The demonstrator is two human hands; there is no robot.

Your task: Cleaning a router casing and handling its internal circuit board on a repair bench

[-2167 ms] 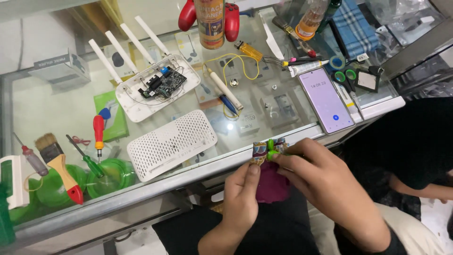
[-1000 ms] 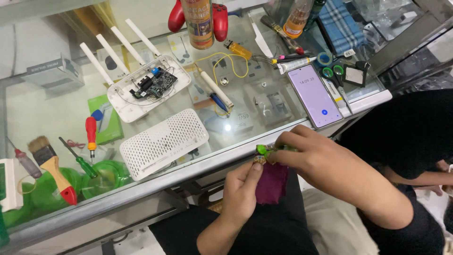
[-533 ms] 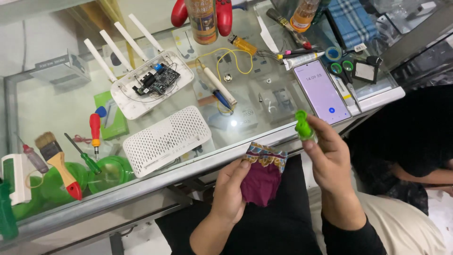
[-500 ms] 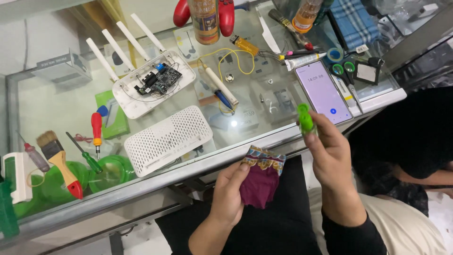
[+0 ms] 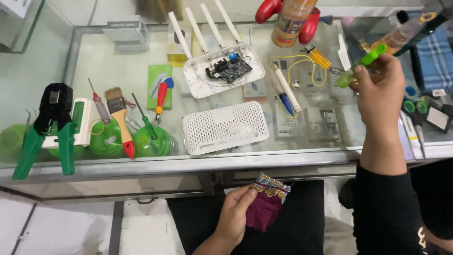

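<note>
My left hand (image 5: 234, 213) holds a small maroon cloth pouch (image 5: 265, 206) with a patterned rim, down in front of the glass counter edge. My right hand (image 5: 381, 92) is raised over the right side of the counter and grips a green-handled tool (image 5: 359, 65) that points up and right. An opened white router base (image 5: 223, 68) with its circuit board exposed and three antennas lies at the middle back. Its perforated white cover (image 5: 224, 127) lies in front of it.
The glass counter (image 5: 118, 75) carries a green-handled crimping tool (image 5: 47, 130), a paintbrush (image 5: 120, 123), screwdrivers (image 5: 160, 101), a white pen (image 5: 285, 89), yellow wire (image 5: 302, 63), a brown bottle (image 5: 290, 21) and tape rolls (image 5: 414, 106).
My right hand pulled the green tool out of the pouch and lifted it up and right over the counter. My left hand kept the pouch low. The view shifted left.
</note>
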